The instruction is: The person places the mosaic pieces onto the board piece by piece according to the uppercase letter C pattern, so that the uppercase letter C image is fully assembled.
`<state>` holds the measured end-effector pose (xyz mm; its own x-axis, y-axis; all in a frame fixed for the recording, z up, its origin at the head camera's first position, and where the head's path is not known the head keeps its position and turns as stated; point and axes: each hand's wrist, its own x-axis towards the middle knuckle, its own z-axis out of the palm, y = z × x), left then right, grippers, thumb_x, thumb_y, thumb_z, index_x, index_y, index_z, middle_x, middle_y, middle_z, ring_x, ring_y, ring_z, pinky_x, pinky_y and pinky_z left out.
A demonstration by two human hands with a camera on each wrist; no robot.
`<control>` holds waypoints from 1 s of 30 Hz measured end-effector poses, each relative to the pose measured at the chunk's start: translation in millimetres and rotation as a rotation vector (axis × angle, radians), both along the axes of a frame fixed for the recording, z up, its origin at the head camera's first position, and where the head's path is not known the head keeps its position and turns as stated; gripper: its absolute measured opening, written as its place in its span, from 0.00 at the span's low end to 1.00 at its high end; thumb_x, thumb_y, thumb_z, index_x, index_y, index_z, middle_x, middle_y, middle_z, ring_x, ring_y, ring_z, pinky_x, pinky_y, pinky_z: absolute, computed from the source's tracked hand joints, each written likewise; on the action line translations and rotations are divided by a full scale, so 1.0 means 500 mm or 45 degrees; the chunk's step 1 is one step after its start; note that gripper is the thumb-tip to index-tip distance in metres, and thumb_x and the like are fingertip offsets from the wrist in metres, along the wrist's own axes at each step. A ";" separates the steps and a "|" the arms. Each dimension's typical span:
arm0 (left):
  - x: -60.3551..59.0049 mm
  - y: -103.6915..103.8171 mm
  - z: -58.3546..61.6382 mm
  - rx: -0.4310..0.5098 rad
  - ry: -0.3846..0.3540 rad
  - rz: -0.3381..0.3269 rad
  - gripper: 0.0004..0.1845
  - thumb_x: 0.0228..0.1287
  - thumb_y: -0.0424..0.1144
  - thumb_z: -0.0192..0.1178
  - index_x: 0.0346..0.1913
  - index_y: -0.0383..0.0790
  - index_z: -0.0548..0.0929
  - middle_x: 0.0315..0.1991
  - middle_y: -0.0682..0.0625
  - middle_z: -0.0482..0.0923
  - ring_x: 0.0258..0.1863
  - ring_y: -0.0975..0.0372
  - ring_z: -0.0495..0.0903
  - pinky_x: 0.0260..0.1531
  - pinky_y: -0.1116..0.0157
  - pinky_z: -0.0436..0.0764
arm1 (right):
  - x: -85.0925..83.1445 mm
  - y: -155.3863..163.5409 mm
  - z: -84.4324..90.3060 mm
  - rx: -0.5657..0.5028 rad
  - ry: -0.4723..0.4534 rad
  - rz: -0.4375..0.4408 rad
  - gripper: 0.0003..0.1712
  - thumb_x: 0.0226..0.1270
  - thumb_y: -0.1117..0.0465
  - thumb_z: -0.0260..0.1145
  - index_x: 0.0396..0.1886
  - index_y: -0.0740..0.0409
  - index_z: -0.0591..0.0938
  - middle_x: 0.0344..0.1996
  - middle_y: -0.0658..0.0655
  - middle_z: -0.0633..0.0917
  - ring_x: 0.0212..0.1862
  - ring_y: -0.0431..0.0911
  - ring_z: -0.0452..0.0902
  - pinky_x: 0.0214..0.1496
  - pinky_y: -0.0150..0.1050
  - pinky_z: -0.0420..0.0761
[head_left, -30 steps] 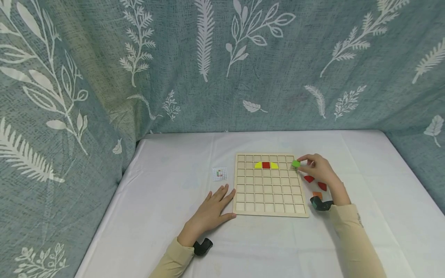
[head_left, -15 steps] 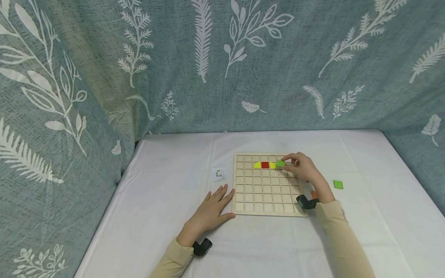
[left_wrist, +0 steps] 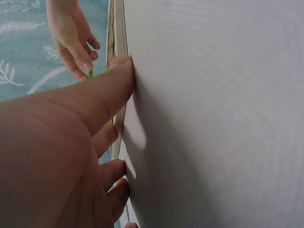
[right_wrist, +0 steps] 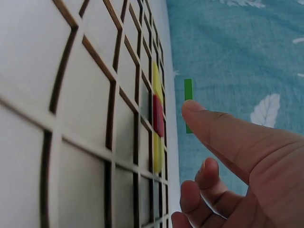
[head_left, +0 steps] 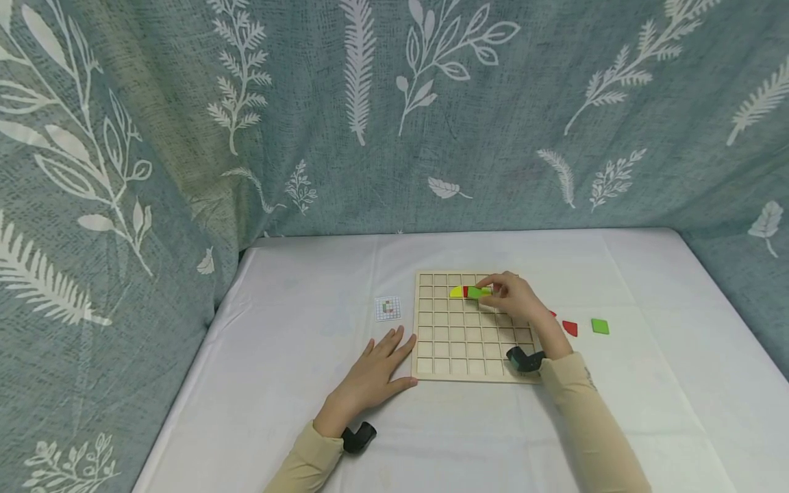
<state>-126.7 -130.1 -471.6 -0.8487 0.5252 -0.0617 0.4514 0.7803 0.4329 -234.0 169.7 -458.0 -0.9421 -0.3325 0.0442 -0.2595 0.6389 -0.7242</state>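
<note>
A wooden grid board (head_left: 474, 342) lies on the white table. In its second row sit a yellow curved piece (head_left: 456, 292) and a red square (head_left: 466, 292). My right hand (head_left: 495, 289) pinches a flat green piece (head_left: 477, 292) just above them, partly covering the red square. In the right wrist view the green piece (right_wrist: 188, 104) hangs at my fingertip (right_wrist: 199, 114), clear of the board (right_wrist: 71, 118), over the red square (right_wrist: 158, 115). My left hand (head_left: 385, 349) lies flat on the table with straight fingers, against the board's left edge (left_wrist: 118, 38).
A small printed pattern card (head_left: 388, 308) lies left of the board. To the right of the board lie loose pieces: a red one (head_left: 570, 328) and a green square (head_left: 600, 326). A leaf-patterned blue cloth (head_left: 394, 116) hangs behind and beside the table.
My right hand has carried the green piece leftward from the board's right edge along the second row to above the red square. The left hand has stayed put.
</note>
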 end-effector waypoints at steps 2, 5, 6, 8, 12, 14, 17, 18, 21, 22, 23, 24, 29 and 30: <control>0.000 0.000 0.000 0.003 -0.003 0.003 0.37 0.62 0.54 0.56 0.70 0.42 0.59 0.72 0.40 0.51 0.72 0.48 0.49 0.66 0.43 0.51 | -0.001 -0.007 -0.003 -0.011 0.005 0.018 0.16 0.58 0.63 0.67 0.47 0.60 0.82 0.30 0.60 0.73 0.30 0.46 0.62 0.30 0.37 0.66; 0.000 0.000 0.000 0.009 -0.009 0.007 0.37 0.62 0.54 0.56 0.70 0.42 0.59 0.72 0.40 0.51 0.72 0.48 0.49 0.67 0.43 0.50 | -0.001 -0.017 -0.006 -0.034 0.003 0.034 0.15 0.57 0.63 0.68 0.46 0.60 0.82 0.32 0.60 0.74 0.30 0.47 0.63 0.31 0.38 0.66; 0.000 0.000 0.000 0.010 -0.011 0.009 0.37 0.62 0.54 0.56 0.70 0.42 0.59 0.72 0.40 0.51 0.72 0.48 0.49 0.67 0.43 0.50 | -0.001 -0.021 -0.007 -0.037 -0.001 0.035 0.15 0.57 0.63 0.68 0.46 0.60 0.82 0.33 0.59 0.75 0.31 0.47 0.63 0.32 0.37 0.66; 0.000 -0.001 0.000 0.009 -0.015 0.014 0.37 0.62 0.54 0.56 0.71 0.42 0.59 0.72 0.40 0.51 0.72 0.48 0.49 0.67 0.43 0.50 | -0.002 -0.028 -0.009 -0.040 -0.011 0.041 0.15 0.57 0.63 0.69 0.45 0.59 0.83 0.33 0.59 0.76 0.32 0.47 0.65 0.32 0.38 0.67; 0.000 -0.001 0.000 0.001 -0.023 0.019 0.38 0.62 0.54 0.56 0.71 0.43 0.58 0.72 0.41 0.50 0.72 0.49 0.48 0.67 0.44 0.49 | -0.001 -0.041 -0.014 -0.004 -0.030 0.047 0.14 0.57 0.62 0.68 0.45 0.58 0.83 0.32 0.56 0.76 0.33 0.46 0.67 0.33 0.37 0.69; 0.000 -0.001 0.000 -0.005 -0.029 0.019 0.38 0.62 0.55 0.55 0.71 0.44 0.58 0.72 0.42 0.50 0.72 0.50 0.48 0.68 0.44 0.49 | 0.001 -0.045 -0.015 0.010 -0.030 0.055 0.14 0.58 0.62 0.68 0.44 0.59 0.82 0.31 0.56 0.76 0.32 0.47 0.67 0.33 0.37 0.69; 0.000 -0.002 -0.001 -0.004 -0.026 0.014 0.38 0.62 0.55 0.55 0.71 0.44 0.58 0.72 0.42 0.50 0.72 0.50 0.48 0.67 0.44 0.49 | 0.004 -0.051 -0.014 0.019 -0.024 0.062 0.14 0.57 0.63 0.68 0.44 0.60 0.82 0.30 0.56 0.76 0.32 0.47 0.67 0.32 0.37 0.69; 0.000 -0.002 -0.001 -0.005 -0.025 0.013 0.38 0.62 0.55 0.55 0.71 0.44 0.58 0.72 0.42 0.50 0.72 0.50 0.48 0.67 0.44 0.49 | 0.005 -0.052 -0.014 0.024 -0.020 0.066 0.14 0.57 0.63 0.68 0.44 0.61 0.82 0.30 0.57 0.76 0.32 0.47 0.67 0.32 0.37 0.69; 0.000 -0.002 -0.001 -0.008 -0.024 0.014 0.38 0.62 0.55 0.55 0.71 0.44 0.58 0.72 0.42 0.50 0.72 0.50 0.48 0.67 0.44 0.49 | 0.005 -0.056 -0.014 0.041 -0.018 0.065 0.15 0.57 0.62 0.68 0.45 0.60 0.82 0.30 0.57 0.76 0.32 0.46 0.67 0.31 0.36 0.68; 0.000 -0.001 -0.001 -0.008 -0.024 0.016 0.38 0.62 0.55 0.55 0.71 0.44 0.58 0.72 0.42 0.50 0.72 0.50 0.48 0.67 0.44 0.49 | 0.004 -0.058 -0.014 0.049 -0.015 0.066 0.15 0.57 0.62 0.68 0.44 0.61 0.82 0.30 0.57 0.76 0.31 0.46 0.67 0.31 0.36 0.68; 0.001 -0.001 -0.001 -0.010 -0.025 0.017 0.38 0.62 0.55 0.55 0.71 0.44 0.58 0.72 0.42 0.50 0.72 0.50 0.48 0.67 0.44 0.49 | 0.004 -0.059 -0.014 0.060 -0.015 0.067 0.15 0.57 0.62 0.68 0.45 0.61 0.82 0.30 0.57 0.75 0.31 0.46 0.67 0.31 0.36 0.68; 0.001 -0.001 -0.002 -0.010 -0.025 0.018 0.38 0.62 0.55 0.55 0.71 0.44 0.58 0.72 0.42 0.50 0.72 0.50 0.48 0.67 0.44 0.49 | 0.004 -0.060 -0.014 0.070 -0.015 0.064 0.15 0.57 0.62 0.68 0.44 0.60 0.82 0.30 0.57 0.75 0.31 0.46 0.67 0.31 0.36 0.68; 0.000 -0.001 -0.003 -0.002 -0.027 0.021 0.38 0.62 0.55 0.55 0.71 0.44 0.58 0.72 0.42 0.50 0.72 0.50 0.48 0.67 0.44 0.49 | 0.002 -0.066 -0.016 0.098 -0.020 0.048 0.14 0.57 0.61 0.69 0.44 0.58 0.83 0.31 0.56 0.76 0.31 0.46 0.67 0.32 0.36 0.69; 0.000 -0.001 -0.003 0.000 -0.028 0.020 0.38 0.62 0.55 0.55 0.71 0.44 0.58 0.72 0.42 0.50 0.72 0.50 0.48 0.67 0.44 0.49 | 0.002 -0.067 -0.017 0.099 -0.024 0.043 0.14 0.57 0.61 0.69 0.44 0.57 0.83 0.31 0.56 0.76 0.32 0.46 0.68 0.32 0.36 0.69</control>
